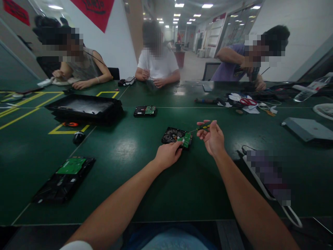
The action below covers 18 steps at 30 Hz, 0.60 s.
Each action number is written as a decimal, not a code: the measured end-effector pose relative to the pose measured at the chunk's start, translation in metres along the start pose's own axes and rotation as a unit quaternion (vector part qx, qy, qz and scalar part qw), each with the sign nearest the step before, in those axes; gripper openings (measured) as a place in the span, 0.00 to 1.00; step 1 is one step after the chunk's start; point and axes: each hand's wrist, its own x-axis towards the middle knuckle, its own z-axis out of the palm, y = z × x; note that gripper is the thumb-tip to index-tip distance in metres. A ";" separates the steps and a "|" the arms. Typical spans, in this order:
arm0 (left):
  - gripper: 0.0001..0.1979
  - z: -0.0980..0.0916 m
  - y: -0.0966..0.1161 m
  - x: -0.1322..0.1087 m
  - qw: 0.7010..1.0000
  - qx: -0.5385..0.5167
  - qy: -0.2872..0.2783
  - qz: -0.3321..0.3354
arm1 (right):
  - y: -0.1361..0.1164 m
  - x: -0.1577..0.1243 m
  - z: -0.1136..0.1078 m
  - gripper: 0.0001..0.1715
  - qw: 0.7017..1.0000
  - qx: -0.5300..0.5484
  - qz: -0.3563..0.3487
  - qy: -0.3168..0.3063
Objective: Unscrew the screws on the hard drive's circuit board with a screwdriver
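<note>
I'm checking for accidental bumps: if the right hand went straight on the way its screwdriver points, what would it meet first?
Most likely the green circuit board on the hard drive: the screwdriver in the right hand points at it. Depth is unclear, so the tip may already be touching.

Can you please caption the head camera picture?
Left hand on a black-and-green hard drive, right hand holding a green-and-yellow screwdriver.

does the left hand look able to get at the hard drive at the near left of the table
Probably yes: nothing visible stands between the left hand and the near-left hard drive. It would likely need to leave the centre drive its fingers touch first.
</note>
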 end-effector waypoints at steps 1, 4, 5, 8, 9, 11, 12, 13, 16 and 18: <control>0.21 0.000 0.000 0.000 1.000 0.001 0.000 0.001 | 0.000 0.000 0.000 0.26 1.000 -0.008 -0.006 0.005; 0.21 0.001 0.000 0.000 1.000 0.002 -0.002 -0.001 | 0.000 0.001 -0.003 0.26 0.998 -0.040 -0.030 0.038; 0.21 0.001 0.000 0.000 1.000 0.002 -0.005 -0.003 | -0.001 0.002 -0.004 0.25 0.997 -0.049 -0.040 0.054; 0.20 -0.001 0.001 0.000 1.000 0.000 -0.011 -0.007 | -0.003 0.006 -0.008 0.26 0.996 -0.032 -0.038 0.077; 0.20 -0.001 0.001 0.000 1.000 0.000 -0.010 -0.007 | -0.004 0.007 -0.010 0.26 0.997 -0.006 -0.018 0.071; 0.20 -0.002 0.002 0.000 1.000 0.001 -0.009 -0.006 | -0.007 0.010 -0.013 0.26 0.996 0.061 0.042 0.048; 0.20 -0.002 0.002 0.000 1.000 0.002 -0.008 -0.005 | -0.008 0.011 -0.015 0.25 0.993 0.091 0.071 0.037; 0.21 -0.002 0.001 0.000 1.000 0.003 -0.006 -0.005 | -0.009 0.011 -0.017 0.24 0.988 0.116 0.094 0.029; 0.21 -0.001 0.001 0.000 1.000 0.004 -0.004 -0.002 | -0.013 0.012 -0.023 0.23 0.978 0.158 0.132 0.013; 0.21 0.000 0.000 0.000 1.000 0.004 -0.002 0.000 | -0.016 0.011 -0.026 0.25 0.976 0.168 0.138 0.009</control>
